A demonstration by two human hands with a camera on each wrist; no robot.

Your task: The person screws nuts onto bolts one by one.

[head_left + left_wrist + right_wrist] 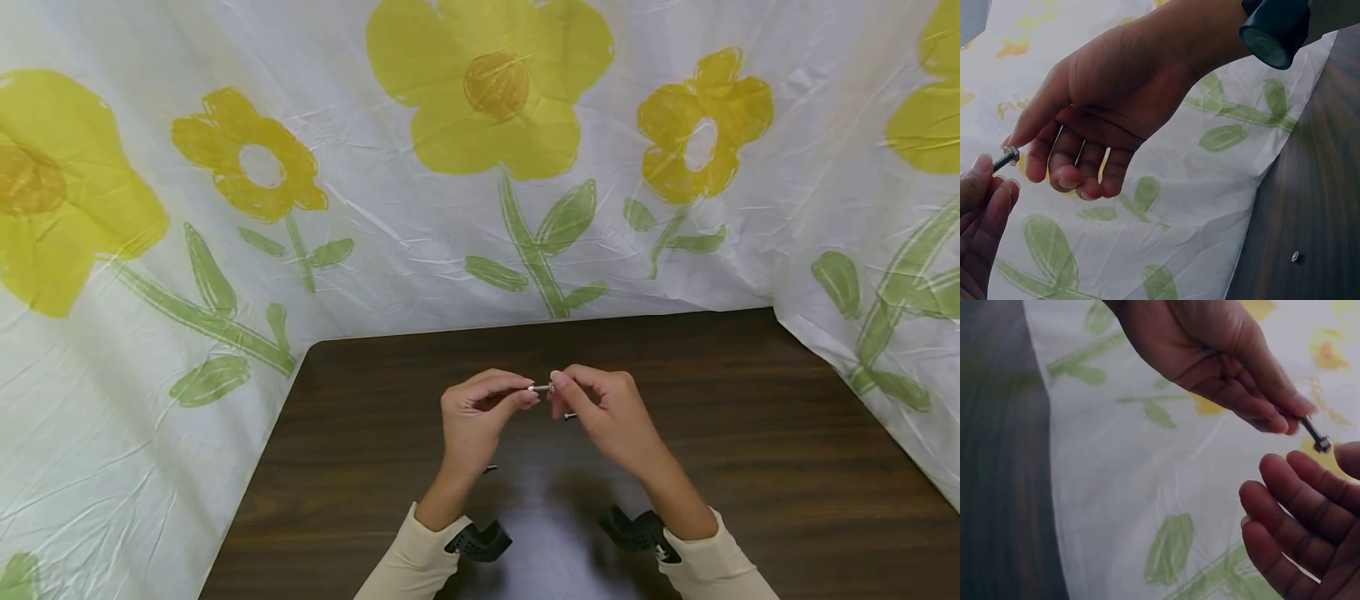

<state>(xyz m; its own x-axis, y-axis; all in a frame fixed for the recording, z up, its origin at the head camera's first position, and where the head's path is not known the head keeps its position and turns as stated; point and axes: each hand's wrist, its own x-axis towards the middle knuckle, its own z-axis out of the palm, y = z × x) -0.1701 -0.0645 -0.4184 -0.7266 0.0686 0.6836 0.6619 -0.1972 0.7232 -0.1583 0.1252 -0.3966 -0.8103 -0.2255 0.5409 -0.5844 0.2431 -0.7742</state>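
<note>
My left hand (476, 417) pinches a small metal bolt (542, 387) between thumb and fingers, above the table. The bolt lies about level and points toward my right hand (611, 412). A hexagonal nut (1011, 154) sits at its right-hand end. In the left wrist view, my right thumb reaches the nut. The other right fingers are loosely bent and apart from it, as the right wrist view shows the nut (1322, 445) beside the spread fingers (1297, 487). The bolt's other end is hidden in the left fingertips.
A second small bolt (570, 416) shows beside the right hand, and another dark metal piece (490, 468) lies near the left wrist. A small metal part (1296, 257) is on the dark wood table (360, 450). A flower-printed cloth (420, 258) hangs around the table's far edges.
</note>
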